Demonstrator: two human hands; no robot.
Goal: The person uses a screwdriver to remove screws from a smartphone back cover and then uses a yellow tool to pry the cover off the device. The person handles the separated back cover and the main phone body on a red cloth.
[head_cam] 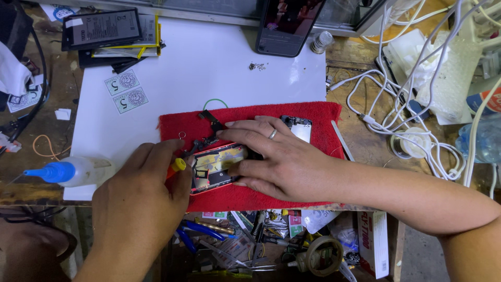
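Wooden workbench (47, 136), cluttered at every edge. A white mat (209, 68) covers its middle; a red cloth (313, 117) lies across the mat's near edge. On the cloth, toward its left half, sits an opened phone body (214, 167) with a red frame, insides up. Far edge of the mat: a dark smartphone (287, 23), screen lit, leaning; at the far left corner, a stack of flat black battery packs (102, 28) with grey labels and yellow tape. Left part of the mat: two small pale-green square stickers (125, 91) with round seals, side by side. Right of the bench: a tangle of white cables (407, 94). Near left corner of the mat: a clear squeeze bottle (78, 171) with a blue nozzle, lying on its side. Below the bench's near edge, an open drawer of tools with a white-and-red carton (373, 243) standing on end. Right hand (276, 156), ring on one finger, lies flat with fingers spread, pressing on the phone body, closed around nothing. Left hand (143, 193) is curled, pinching a screwdriver with orange-yellow handle (176, 167) just beside the phone body's left edge.
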